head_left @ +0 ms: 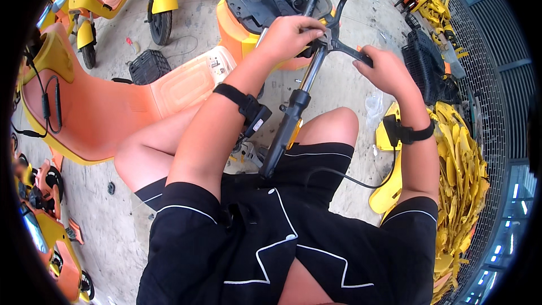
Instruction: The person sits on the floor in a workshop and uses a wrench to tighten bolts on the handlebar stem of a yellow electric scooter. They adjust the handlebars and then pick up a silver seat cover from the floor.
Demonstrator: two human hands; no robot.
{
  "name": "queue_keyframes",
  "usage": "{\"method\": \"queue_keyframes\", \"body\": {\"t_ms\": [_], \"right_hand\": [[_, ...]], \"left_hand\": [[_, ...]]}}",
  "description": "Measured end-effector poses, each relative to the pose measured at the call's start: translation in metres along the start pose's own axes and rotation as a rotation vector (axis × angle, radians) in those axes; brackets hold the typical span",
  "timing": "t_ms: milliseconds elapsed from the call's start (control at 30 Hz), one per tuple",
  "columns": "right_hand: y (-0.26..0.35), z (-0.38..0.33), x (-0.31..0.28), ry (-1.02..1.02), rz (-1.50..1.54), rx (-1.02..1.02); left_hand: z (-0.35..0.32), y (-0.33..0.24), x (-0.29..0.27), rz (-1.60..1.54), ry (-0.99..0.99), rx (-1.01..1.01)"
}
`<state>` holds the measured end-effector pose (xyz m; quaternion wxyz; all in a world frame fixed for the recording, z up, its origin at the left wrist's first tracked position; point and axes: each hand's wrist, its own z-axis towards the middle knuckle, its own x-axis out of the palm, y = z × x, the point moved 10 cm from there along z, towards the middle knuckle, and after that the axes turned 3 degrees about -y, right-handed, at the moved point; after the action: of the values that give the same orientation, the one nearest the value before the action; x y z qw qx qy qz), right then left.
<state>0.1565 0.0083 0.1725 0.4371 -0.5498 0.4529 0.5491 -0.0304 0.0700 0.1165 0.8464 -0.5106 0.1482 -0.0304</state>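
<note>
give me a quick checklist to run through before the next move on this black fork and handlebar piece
1. Left hand gripping the top of the black fork assembly: ok, fingers closed over the joint.
2. Right hand on the handlebar arm: ok, closed around it.
3. Lower end of the fork braced: ok, it rests between the knees against the black shorts.
4. Wrist strap cable clear of the fork: ok, it hangs beside the right thigh.
5. Fastener at the joint loose or tight: cannot tell, the left hand covers it.
6. Tool in hand: cannot tell, none is clearly visible.
</note>
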Motion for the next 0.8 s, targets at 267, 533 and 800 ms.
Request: {"method": "queue_keyframes", "body": {"t_ms": [267,533,800], "right_hand": [[-0.015,-0.012,-0.004,-0.039,0.181,-0.042],[-0.036,0.011,0.032,0.303,0.702,0.042],[-0.040,-0.004,0.071,0.694,1.103,0.229]], "left_hand": [[-0.050,0.010,-0.021,-0.192,-0.157,-0.118],[-0.216,0.029,0.007,-0.059,0.198,-0.539],[-0.251,0.060,0.062,-0.284,0.407,-0.779]]}}
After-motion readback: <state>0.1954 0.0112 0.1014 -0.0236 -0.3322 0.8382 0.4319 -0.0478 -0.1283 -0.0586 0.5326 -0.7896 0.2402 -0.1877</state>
